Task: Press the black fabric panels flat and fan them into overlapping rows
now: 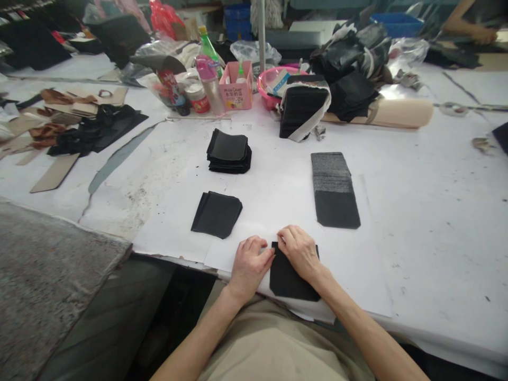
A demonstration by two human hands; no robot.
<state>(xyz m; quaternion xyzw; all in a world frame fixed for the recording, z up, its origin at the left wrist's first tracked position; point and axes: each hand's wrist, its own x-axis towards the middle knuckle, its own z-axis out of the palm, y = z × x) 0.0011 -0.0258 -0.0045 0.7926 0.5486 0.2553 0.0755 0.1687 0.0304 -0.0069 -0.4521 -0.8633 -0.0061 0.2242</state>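
A flat black leather-like piece [291, 280] with cut corners lies at the table's front edge, right before me. My left hand [250, 264] is closed, its thumb and fingertips pinching at the piece's upper left corner. Across the top of the piece rests my right hand [299, 251], fingers curled down onto the same upper edge; the fingertips are partly hidden. Beyond my hands lies a small black stack [217, 214], with a taller stack of black pieces [229, 152] behind it. To the right, overlapping grey-and-black pieces [336, 190] are fanned out in a column.
At the back stand a pink box [237, 87], a pink-lidded bottle [210, 84], a pink basin [270, 87] and a black bundle [304, 106]. A beige roll [400, 113] lies at back right. Leather scraps [79, 124] cover the left. Another person's hand [482, 36] shows at far right.
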